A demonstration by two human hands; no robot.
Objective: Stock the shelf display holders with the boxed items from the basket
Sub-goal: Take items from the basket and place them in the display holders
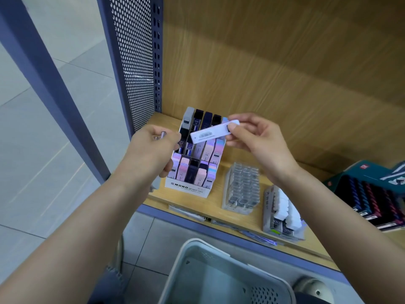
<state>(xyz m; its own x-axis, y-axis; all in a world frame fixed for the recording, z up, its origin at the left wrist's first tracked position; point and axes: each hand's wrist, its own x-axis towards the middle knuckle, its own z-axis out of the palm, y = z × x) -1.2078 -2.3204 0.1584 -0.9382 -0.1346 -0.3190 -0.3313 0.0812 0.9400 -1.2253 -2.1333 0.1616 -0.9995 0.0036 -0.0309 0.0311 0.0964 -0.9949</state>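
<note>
- The basket (192,244), at lower centre, is cut off by the bottom edge.
- The left hand (151,148) hides all but a small lilac item's (163,134) tip.
- The print on the white box (213,131) is blurred.

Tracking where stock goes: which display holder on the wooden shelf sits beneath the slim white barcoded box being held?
The white cardboard MONO holder, leftmost, below the slim white box; the clear plastic holder and teal box stand further right.
</note>
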